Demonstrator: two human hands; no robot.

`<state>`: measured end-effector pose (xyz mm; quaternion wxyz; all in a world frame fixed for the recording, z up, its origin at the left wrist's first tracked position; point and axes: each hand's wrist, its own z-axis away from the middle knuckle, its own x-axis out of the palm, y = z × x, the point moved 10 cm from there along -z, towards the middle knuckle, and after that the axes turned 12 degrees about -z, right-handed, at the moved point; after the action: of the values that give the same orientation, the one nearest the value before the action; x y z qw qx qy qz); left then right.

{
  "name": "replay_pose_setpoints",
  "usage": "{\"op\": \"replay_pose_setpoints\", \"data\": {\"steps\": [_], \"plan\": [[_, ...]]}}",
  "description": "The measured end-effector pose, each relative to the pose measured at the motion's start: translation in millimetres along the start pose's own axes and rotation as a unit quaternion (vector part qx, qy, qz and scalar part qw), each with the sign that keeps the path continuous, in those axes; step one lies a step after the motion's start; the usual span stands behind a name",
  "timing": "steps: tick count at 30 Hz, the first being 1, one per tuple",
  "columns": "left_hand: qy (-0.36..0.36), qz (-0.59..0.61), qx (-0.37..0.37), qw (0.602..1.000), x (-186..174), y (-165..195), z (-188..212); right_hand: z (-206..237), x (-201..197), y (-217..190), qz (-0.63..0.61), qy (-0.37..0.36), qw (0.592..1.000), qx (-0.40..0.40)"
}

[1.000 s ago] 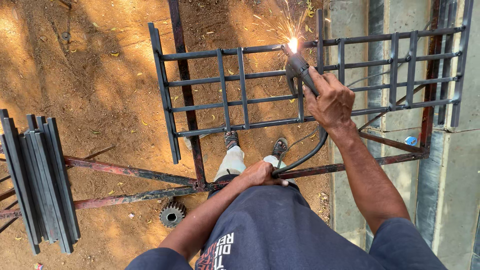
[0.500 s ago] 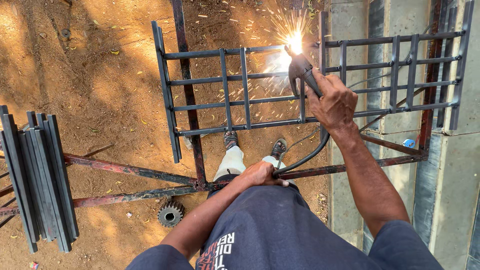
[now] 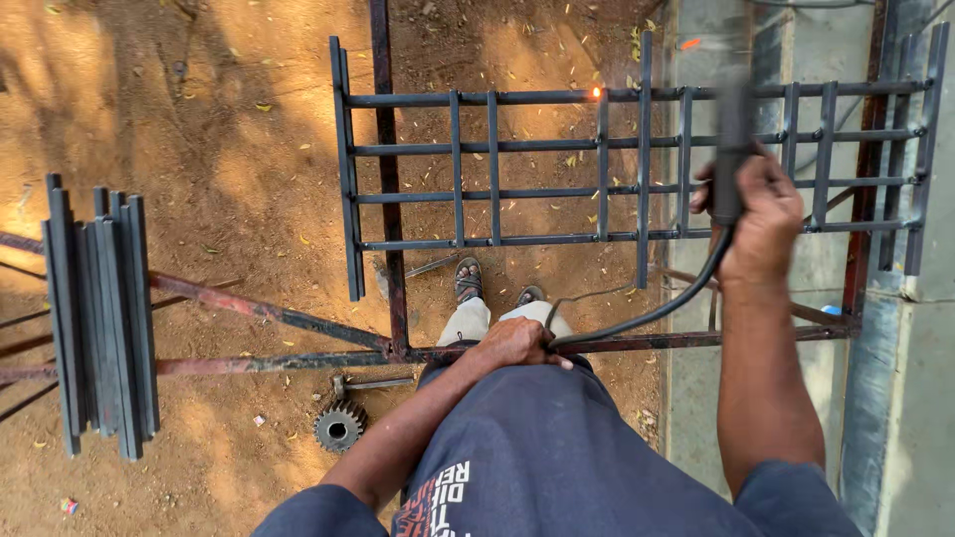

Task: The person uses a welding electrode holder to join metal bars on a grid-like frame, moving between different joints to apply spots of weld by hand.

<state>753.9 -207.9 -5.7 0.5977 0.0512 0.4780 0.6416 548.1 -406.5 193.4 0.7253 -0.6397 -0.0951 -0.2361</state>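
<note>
You at the steel grille, welding holder in hand

The grille (image 3: 637,169) lies beyond your fingers; your right hand (image 3: 761,214) grips the blurred electrode holder (image 3: 733,139) over it, left hand (image 3: 517,343) curled on the rusty frame bar (image 3: 298,360) by the cable (image 3: 647,313)

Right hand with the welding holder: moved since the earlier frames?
Yes. The right hand and the welding holder have pulled right along the metal grille, away from the glowing weld spot.
</note>
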Motion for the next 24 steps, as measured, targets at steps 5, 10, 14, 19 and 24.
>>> {"op": "replay_pose_setpoints", "data": {"steps": [5, 10, 14, 19, 24], "plan": [[0.030, -0.013, -0.037, 0.999, 1.6, 33.1, 6.9, 45.2, -34.7, -24.9, -0.282, -0.056, 0.945, 0.156], [0.068, -0.045, -0.061, 0.995, 18.8, 62.0, 23.8, 101.9, -67.4, -23.2, -0.332, -0.075, 0.917, 0.206], [0.228, -0.019, -0.110, 0.967, 5.1, 63.5, 63.7, 145.2, -70.3, -0.2, -0.301, -0.078, 0.917, 0.250], [0.225, 0.054, -0.355, 0.906, -0.1, 7.2, 145.4, 194.0, -46.0, 27.5, -0.265, -0.068, 0.913, 0.301], [0.361, 0.101, -0.421, 0.826, -47.9, -23.3, 207.5, 210.6, -1.3, 16.2, -0.264, -0.119, 0.910, 0.298]]}}
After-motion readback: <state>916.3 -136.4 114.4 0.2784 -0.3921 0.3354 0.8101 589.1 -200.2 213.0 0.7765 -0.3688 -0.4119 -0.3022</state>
